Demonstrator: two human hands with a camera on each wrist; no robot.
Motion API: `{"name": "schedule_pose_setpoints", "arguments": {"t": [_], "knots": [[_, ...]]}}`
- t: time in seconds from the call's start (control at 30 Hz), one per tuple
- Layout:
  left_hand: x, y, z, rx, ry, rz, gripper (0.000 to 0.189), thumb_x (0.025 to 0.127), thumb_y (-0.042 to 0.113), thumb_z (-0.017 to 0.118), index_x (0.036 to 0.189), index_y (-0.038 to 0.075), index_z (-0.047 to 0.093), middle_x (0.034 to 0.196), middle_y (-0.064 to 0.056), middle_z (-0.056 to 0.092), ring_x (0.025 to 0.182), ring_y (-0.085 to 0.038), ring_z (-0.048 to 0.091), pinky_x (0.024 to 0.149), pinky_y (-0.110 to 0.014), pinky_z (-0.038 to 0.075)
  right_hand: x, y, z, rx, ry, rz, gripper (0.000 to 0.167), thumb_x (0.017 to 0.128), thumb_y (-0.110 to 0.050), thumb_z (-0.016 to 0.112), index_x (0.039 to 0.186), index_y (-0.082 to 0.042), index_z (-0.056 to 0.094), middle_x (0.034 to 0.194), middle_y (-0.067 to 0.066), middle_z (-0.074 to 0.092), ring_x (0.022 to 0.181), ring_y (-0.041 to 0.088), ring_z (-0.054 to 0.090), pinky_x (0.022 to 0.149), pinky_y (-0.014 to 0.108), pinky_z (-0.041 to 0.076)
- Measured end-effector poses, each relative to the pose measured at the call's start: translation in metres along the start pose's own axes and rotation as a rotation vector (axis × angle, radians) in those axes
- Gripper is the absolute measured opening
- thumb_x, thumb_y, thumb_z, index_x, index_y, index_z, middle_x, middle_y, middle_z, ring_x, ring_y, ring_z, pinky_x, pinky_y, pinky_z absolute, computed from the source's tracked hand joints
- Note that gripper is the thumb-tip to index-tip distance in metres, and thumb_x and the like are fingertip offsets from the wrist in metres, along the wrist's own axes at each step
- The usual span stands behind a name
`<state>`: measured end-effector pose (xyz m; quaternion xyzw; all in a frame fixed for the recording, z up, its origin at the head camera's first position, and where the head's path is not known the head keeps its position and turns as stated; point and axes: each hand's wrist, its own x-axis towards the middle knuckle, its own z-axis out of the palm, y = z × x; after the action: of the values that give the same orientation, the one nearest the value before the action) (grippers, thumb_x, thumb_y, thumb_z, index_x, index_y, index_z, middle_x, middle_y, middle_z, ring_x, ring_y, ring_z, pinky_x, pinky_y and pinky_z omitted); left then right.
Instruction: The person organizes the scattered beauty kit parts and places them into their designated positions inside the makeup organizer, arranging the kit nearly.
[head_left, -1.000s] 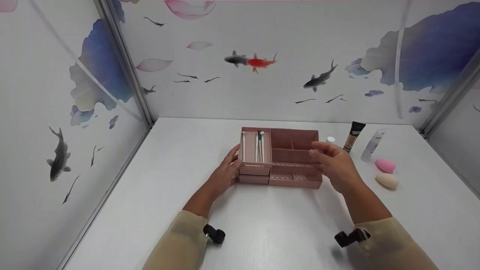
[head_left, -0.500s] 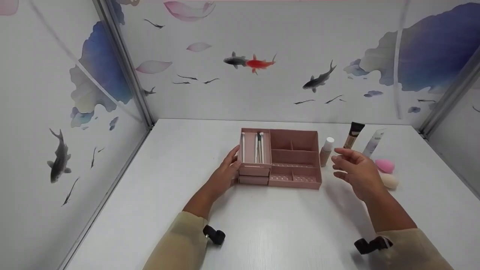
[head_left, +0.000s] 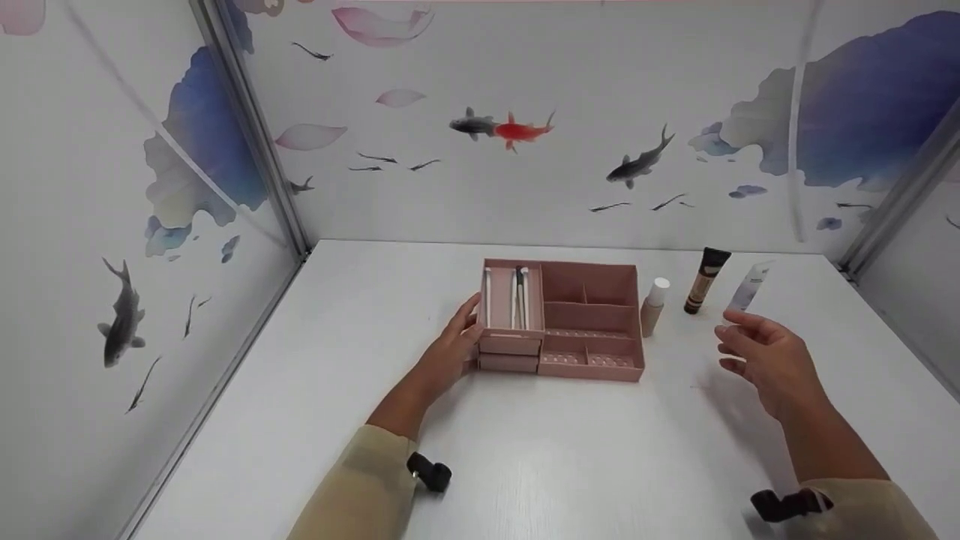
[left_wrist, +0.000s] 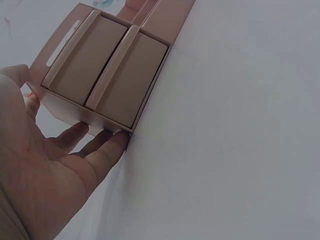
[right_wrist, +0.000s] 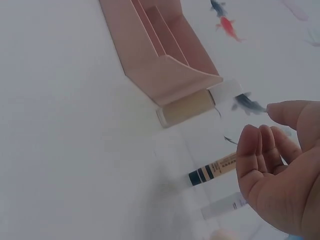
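A pink makeup organizer [head_left: 590,319] stands on the white table, with several slim brushes [head_left: 519,298] in its upper left tray. My left hand [head_left: 452,341] rests against its left side; in the left wrist view the fingertips touch the side wall beside two drawers [left_wrist: 127,80]. My right hand [head_left: 776,364] is over the table to the right, fingers loosely bent and holding nothing. Just beyond its fingertips in the head view stands a pale translucent tube [head_left: 750,285]. The hand hides the makeup sponges there, though a beige sponge [right_wrist: 223,235] peeks in at the bottom of the right wrist view.
Close to the organizer's right side stands a foundation bottle [head_left: 652,309] with a white cap. A beige tube [head_left: 705,281] with a black cap stands between that bottle and the pale tube. Fish-printed panels [head_left: 525,187] enclose the table at the back and sides.
My right hand has moved from the organizer's right edge out to the right, uncovering the foundation bottle and covering the two sponges. My left hand has stayed at the organizer's side.
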<state>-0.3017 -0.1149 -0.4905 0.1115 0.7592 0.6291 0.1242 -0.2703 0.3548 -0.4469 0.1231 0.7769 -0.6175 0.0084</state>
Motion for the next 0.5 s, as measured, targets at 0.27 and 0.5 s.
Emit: {"name": "schedule_pose_setpoints", "arguments": {"t": [0.27,0.5], "knots": [[0.001,-0.002,-0.001,-0.012,-0.004,0.004,0.054,0.113,0.057,0.039,0.163,0.062,0.019,0.178,-0.005,0.023,0.163,-0.035,0.032,0.125,-0.068,0.033,0.006,0.01,-0.015,-0.017,0.069,0.028,0.053,0.101,-0.046,0.074,0.147,-0.026,0.059,0.112,-0.017,0.065,0.101,0.004,0.068,0.084,0.02,0.063],[-0.001,0.0,-0.001,-0.034,-0.01,-0.011,0.053,0.112,0.059,0.04,0.162,0.064,0.02,0.177,-0.001,0.024,0.162,-0.033,0.033,0.124,-0.067,0.036,0.012,0.019,-0.04,0.039,0.138,0.067,0.05,0.095,-0.048,0.08,0.138,-0.03,0.062,0.112,-0.013,0.064,0.099,0.007,0.069,0.082,0.022,0.063]]}}
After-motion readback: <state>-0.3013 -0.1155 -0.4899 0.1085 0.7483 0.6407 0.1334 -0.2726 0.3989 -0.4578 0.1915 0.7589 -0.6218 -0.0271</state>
